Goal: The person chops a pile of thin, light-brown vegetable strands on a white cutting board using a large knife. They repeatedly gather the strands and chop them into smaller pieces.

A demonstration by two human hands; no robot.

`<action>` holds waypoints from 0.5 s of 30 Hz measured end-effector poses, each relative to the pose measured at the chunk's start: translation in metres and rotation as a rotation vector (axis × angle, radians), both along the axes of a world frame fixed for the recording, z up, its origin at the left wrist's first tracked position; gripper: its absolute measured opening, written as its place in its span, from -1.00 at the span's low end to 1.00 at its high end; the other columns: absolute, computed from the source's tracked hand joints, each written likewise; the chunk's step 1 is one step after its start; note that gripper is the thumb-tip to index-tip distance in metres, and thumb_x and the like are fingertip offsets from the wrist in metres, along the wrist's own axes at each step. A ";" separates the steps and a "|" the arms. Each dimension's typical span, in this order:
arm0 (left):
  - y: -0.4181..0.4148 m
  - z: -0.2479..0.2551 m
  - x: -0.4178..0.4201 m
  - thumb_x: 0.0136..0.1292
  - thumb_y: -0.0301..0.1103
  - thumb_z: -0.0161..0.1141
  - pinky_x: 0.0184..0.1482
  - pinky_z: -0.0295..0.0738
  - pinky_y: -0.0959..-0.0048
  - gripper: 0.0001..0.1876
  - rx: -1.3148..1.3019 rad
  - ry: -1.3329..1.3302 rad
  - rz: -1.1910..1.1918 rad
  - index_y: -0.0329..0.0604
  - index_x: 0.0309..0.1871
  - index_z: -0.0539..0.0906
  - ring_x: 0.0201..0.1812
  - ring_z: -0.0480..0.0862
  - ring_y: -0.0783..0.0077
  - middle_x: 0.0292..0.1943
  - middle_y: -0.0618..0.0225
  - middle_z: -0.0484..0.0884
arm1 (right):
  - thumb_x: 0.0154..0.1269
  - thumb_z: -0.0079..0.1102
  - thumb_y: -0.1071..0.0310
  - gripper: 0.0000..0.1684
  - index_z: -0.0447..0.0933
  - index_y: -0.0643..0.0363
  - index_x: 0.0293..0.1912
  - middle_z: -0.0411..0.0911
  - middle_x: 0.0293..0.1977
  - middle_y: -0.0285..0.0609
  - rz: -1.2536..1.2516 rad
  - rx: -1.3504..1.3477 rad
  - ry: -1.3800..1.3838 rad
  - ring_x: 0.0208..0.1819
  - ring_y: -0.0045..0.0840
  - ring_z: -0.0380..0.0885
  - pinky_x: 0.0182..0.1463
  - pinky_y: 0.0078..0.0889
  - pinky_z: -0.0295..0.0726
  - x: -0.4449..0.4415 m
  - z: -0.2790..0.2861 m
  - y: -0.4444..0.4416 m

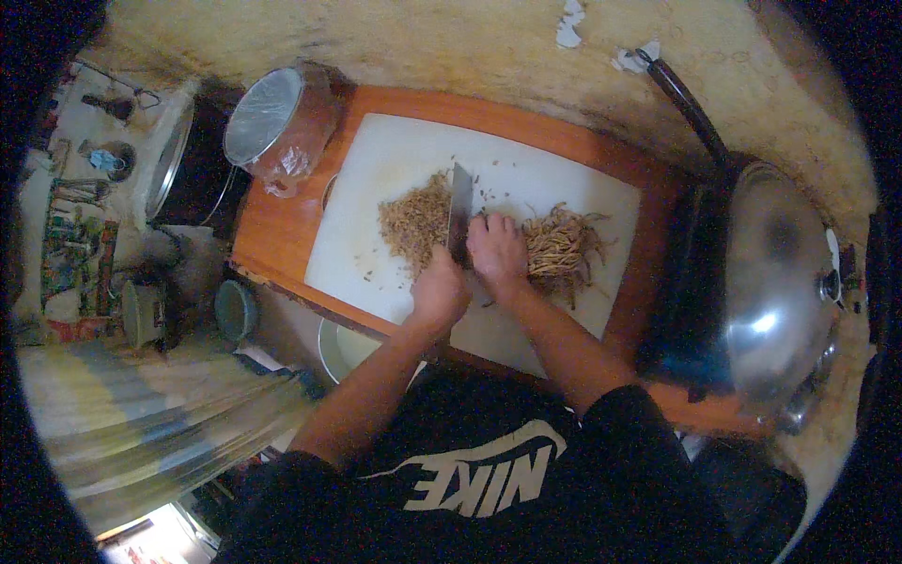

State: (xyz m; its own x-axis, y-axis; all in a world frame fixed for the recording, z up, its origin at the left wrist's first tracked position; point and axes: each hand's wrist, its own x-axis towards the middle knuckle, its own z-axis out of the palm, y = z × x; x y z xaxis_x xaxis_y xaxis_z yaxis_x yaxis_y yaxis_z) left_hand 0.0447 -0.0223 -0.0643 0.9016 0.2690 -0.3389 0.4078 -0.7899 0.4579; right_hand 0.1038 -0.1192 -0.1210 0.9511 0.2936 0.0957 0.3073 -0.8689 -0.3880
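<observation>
My left hand [440,289] grips the handle of a cleaver [461,204]. Its broad blade stands upright, edge down on a white cutting board [394,144]. To the left of the blade lies a heap of finely chopped brown pieces [416,218], touching or nearly touching it. Just right of the blade, the curled fingers of my right hand [497,250] hold down one end of a bundle of thin brown food strands [564,250]. What the strands are, I cannot tell. A few scraps are scattered beyond the blade.
An orange-brown wooden table [271,243] carries the board. A plastic-covered pot [268,116] stands at the back left. On the right is a dark wok [694,282] with a shiny domed lid [775,282]. Below the front edge sits a pale basin [345,349].
</observation>
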 end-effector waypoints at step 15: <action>0.023 0.024 0.013 0.18 -0.39 0.09 -0.30 0.51 -0.08 -0.74 0.131 -0.078 -0.357 -0.28 -0.13 0.32 -0.39 0.64 -0.22 -0.48 -0.15 0.61 | 0.21 0.02 0.40 -0.83 0.43 0.23 -0.19 0.42 -0.26 0.05 0.050 0.201 -0.058 -0.10 -0.03 0.41 -0.04 -0.02 0.41 -0.012 -0.001 -0.009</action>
State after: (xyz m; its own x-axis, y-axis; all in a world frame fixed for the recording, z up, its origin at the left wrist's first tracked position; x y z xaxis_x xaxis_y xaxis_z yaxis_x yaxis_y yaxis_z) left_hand 0.0577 0.0012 -0.0403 0.9680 -0.0300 -0.2492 0.0645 -0.9297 0.3626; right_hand 0.0920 -0.1285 -0.1217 0.9269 0.3102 0.2111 0.3752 -0.7588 -0.5323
